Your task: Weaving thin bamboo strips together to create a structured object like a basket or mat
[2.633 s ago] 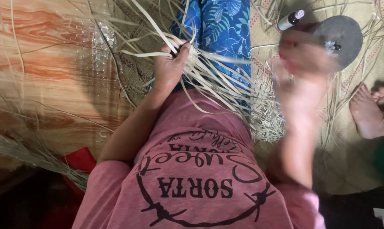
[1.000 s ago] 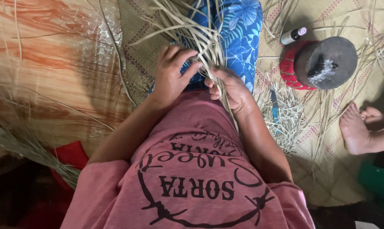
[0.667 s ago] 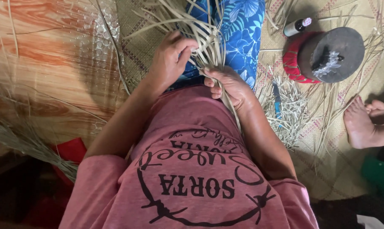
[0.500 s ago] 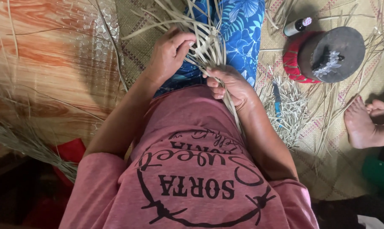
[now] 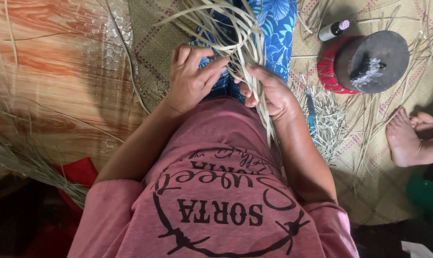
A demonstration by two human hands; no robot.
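Observation:
Pale dried straw strips [image 5: 235, 33] fan out over my lap, which is covered by blue flowered cloth [image 5: 274, 28]. My left hand [image 5: 190, 76] pinches some of the strips at their near ends, fingers curled over them. My right hand [image 5: 269, 91] grips other strips, and one long strip [image 5: 266, 122] hangs down from it over my pink shirt. Both hands meet close together just above my stomach. The woven part under the fingers is hidden.
A woven mat [image 5: 369, 143] lies to the right with cut straw bits [image 5: 329, 119] and a blue-handled tool [image 5: 312, 112]. A round dark lid on a red container [image 5: 369, 62] and a small bottle [image 5: 333, 29] stand behind. Another person's foot [image 5: 410, 138] rests at right. A straw bundle [image 5: 25, 165] lies at left.
My right hand came back from the far right to the strips and took hold. Both hands have since shifted slightly up and worked the strips between the fingers.

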